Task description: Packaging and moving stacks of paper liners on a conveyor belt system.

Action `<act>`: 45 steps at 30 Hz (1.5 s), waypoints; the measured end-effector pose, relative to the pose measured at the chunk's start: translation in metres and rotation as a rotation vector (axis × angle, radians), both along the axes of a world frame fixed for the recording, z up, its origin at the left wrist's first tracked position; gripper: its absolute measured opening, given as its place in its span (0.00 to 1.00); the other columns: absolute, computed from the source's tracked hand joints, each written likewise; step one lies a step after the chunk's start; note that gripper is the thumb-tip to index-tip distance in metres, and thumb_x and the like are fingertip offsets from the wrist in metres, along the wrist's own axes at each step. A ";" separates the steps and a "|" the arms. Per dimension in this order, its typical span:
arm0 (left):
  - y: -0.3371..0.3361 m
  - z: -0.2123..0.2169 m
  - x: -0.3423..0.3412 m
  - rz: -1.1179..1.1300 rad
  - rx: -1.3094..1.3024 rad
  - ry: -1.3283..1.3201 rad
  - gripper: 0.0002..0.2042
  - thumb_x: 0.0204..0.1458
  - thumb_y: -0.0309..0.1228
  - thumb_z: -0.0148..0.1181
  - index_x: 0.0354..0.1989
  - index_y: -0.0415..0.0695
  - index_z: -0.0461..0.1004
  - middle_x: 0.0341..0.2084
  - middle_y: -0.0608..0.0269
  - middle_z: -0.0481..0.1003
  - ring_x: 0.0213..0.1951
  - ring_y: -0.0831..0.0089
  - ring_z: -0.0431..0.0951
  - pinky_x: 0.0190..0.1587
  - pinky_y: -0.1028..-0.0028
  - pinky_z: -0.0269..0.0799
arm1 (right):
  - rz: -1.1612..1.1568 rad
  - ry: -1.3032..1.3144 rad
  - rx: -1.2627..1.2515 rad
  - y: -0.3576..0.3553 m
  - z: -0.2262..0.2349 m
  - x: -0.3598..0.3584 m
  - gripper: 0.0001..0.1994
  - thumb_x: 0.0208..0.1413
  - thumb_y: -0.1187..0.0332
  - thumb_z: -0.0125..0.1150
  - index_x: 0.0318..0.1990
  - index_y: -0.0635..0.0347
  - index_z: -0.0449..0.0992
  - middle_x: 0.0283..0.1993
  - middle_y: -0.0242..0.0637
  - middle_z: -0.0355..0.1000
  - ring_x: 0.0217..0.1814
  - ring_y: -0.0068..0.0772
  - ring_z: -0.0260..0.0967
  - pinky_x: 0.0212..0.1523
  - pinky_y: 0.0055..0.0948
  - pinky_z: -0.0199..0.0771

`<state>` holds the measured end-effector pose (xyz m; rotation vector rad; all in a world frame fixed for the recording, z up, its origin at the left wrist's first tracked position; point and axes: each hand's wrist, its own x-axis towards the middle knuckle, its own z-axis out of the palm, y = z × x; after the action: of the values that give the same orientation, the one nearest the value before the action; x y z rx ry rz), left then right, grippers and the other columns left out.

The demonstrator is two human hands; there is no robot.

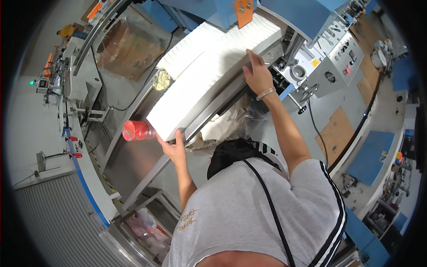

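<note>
A long row of white folded paper sheets (191, 95), probably tissues or napkins, lies along the metal table. My left hand (175, 151) cups the near left end of the row, thumb on its near side and fingers round the corner. Farther right, my right hand (259, 78) rests its outstretched fingertips against the near side of the row. Beside my left fingers lies a red cylinder (135, 130). Behind the row sits a yellowish crumpled bundle (162, 81). More white paper (242, 38), with ridged edges, runs under the blue machine.
An orange bracket (243, 13) hangs from the blue machine (293, 15) above the paper's far end. To the right stands a control panel (342, 62) with knobs and a handwheel (310, 92). The metal table (129, 171) extends left. Scrap paper (224, 127) lies below it.
</note>
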<state>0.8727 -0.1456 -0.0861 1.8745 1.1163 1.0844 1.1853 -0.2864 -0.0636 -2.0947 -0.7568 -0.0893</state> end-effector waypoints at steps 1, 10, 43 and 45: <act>0.001 -0.002 -0.001 0.009 -0.004 -0.003 0.36 0.46 0.33 0.66 0.61 0.35 0.54 0.51 0.44 0.66 0.50 0.58 0.70 0.53 0.65 0.64 | 0.007 -0.016 -0.009 -0.001 0.000 0.000 0.27 0.51 0.69 0.55 0.60 0.50 0.59 0.51 0.47 0.65 0.41 0.49 0.69 0.42 0.41 0.70; -0.004 0.002 0.000 0.079 0.085 0.061 0.38 0.44 0.32 0.67 0.62 0.37 0.53 0.52 0.41 0.65 0.51 0.54 0.69 0.53 0.64 0.63 | 0.046 -0.104 -0.028 -0.003 0.013 -0.006 0.24 0.49 0.71 0.56 0.57 0.52 0.63 0.53 0.43 0.66 0.50 0.48 0.67 0.45 0.40 0.71; -0.006 0.007 0.002 0.100 -0.017 0.079 0.38 0.44 0.35 0.66 0.62 0.38 0.53 0.49 0.41 0.68 0.48 0.51 0.71 0.50 0.63 0.65 | 0.029 -0.241 -0.043 -0.004 0.014 0.004 0.19 0.52 0.71 0.55 0.54 0.55 0.68 0.50 0.45 0.69 0.44 0.48 0.70 0.44 0.39 0.71; -0.005 0.002 0.001 0.102 0.031 0.094 0.38 0.44 0.36 0.66 0.62 0.38 0.53 0.47 0.42 0.69 0.47 0.52 0.72 0.49 0.64 0.66 | 0.027 -0.240 -0.054 -0.003 0.014 0.004 0.19 0.52 0.71 0.55 0.54 0.55 0.69 0.50 0.45 0.69 0.44 0.48 0.70 0.44 0.38 0.71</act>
<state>0.8736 -0.1502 -0.0842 1.9275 1.2675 1.0853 1.1896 -0.2894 -0.0497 -2.1481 -0.9399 -0.3131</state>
